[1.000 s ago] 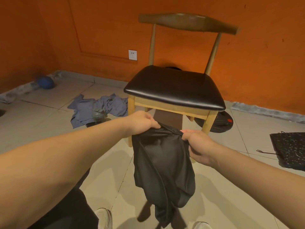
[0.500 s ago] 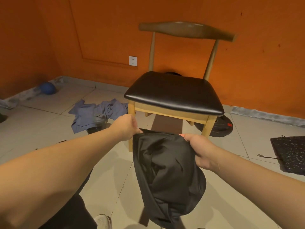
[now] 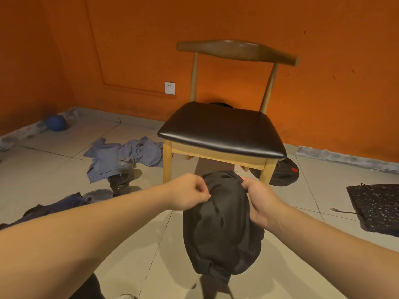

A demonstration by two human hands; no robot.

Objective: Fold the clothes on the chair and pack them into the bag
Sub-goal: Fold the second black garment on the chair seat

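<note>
A black garment hangs bunched in the air in front of the wooden chair, whose black padded seat is bare. My left hand pinches the garment's upper left edge. My right hand grips its upper right edge. The cloth sags below both hands toward the floor tiles. A blue-grey garment lies crumpled on the floor left of the chair. A dark garment lies on the floor at the lower left. No bag is clearly in view.
A plastic cup with a dark drink stands on the blue-grey garment's edge. A blue ball sits by the left wall. A black weight plate lies behind the chair's right leg. A speckled black mat lies at the right.
Both hands moved closer together, bunching the black garment's top edge. The garment hangs more rounded and lower, and the view tilted down slightly.
</note>
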